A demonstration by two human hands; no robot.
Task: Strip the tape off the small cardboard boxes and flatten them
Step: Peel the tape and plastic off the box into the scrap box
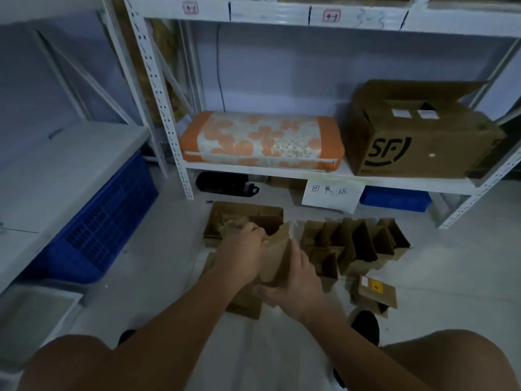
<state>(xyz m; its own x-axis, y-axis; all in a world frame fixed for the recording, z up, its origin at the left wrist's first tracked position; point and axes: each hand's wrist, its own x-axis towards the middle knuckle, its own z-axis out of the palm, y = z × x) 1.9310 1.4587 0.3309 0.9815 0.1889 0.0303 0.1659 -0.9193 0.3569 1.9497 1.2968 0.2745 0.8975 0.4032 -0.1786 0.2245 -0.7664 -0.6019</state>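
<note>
Your left hand [242, 249] and right hand [296, 289] both grip one small cardboard box [277, 253], fingers curled round its sides, held above the floor [158, 249] just beside the row of open boxes [358, 244].

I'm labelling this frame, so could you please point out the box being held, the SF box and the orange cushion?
held box [277, 253], head view, its brown side panel.
SF box [394, 148], head view, printed front face.
orange cushion [262, 138], head view, patterned top.
</note>
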